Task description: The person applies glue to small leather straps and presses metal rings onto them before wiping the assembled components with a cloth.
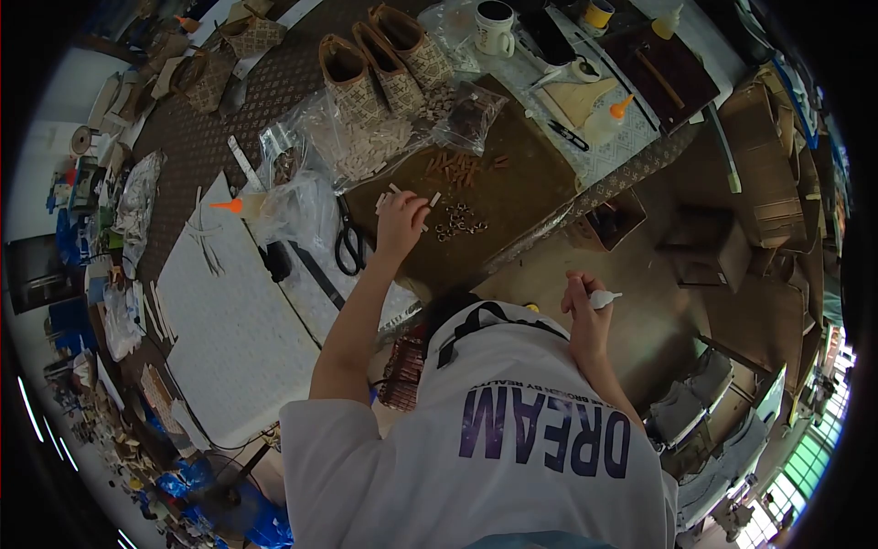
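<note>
Well, from my distant seat I have both bare hands in the head view. The left hand (402, 224) is over the dark mat (533, 169), its fingers bunched narrow and bent down among small pale strips (434, 199); I cannot tell whether they pinch one or merely touch it. Just beside those fingertips, toward the middle of the mat, I see a loose scatter of small shiny rings (460, 222), and beyond them a heap of short brown pieces (455, 168).

The right hand (587, 322) is well apart from the mat, near the shirt's side, with its fingers curled around a small white bottle (601, 299) whose thin nozzle points off to the right (too small from here for me to judge what is inside).

To the left of the mat I make out black-handled scissors (348, 245), near a clear bottle with an orange tip (229, 206). At the far edge, clear plastic bags bulge with small parts, and behind them three patterned pouches (389, 62) stand side by side with open tops. A white mug (495, 32) is to their right, and a dark cutter (569, 135) lies close to the mat's right edge.
</note>
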`<move>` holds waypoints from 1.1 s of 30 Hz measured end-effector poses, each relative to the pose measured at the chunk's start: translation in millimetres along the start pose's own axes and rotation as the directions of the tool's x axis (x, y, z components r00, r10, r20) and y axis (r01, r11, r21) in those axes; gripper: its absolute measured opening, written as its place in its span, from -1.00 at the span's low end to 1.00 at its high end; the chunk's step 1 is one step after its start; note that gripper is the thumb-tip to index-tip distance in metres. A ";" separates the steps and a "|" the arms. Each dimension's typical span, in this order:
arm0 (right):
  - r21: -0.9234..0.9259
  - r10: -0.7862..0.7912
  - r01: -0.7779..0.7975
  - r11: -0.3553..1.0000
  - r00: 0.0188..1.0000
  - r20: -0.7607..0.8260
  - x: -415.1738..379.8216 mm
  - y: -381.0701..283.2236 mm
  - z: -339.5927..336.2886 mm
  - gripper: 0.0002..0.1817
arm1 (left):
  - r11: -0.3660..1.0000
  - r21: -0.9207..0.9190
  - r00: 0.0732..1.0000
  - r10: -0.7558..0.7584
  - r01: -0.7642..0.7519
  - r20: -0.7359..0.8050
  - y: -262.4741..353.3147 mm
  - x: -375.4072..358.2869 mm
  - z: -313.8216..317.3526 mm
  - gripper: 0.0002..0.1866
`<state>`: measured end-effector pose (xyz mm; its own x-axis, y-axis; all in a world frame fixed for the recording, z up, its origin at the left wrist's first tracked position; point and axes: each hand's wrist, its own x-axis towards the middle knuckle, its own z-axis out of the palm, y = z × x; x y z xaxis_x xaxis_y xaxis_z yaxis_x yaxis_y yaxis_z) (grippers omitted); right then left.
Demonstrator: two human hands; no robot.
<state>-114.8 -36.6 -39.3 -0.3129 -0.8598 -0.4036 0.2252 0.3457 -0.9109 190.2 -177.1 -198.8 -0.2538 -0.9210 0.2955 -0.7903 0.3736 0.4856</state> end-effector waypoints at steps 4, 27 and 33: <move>0.002 0.007 -0.007 1.000 1.000 -0.026 1.9 -0.7 -1.9 -0.81 | 0.983 0.045 0.978 0.172 -0.179 0.120 3.6 -26.5 -14.5 -0.83; 0.003 -0.014 0.014 1.000 1.000 0.015 1.7 3.2 4.2 -0.81 | 0.873 -0.068 0.869 -0.488 0.484 -0.078 -38.8 11.5 1.0 -0.88; 0.009 -0.015 0.015 1.000 1.000 0.000 -1.4 2.2 2.6 -0.83 | 0.798 0.010 0.790 -0.599 0.603 0.130 -45.5 33.2 -10.8 -0.93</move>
<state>-111.4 -35.7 -40.5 -0.3166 -0.8647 -0.3899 0.2288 0.3293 -0.9161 223.7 -223.5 -202.2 0.2002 -0.9658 -0.1647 -0.7892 -0.2586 0.5570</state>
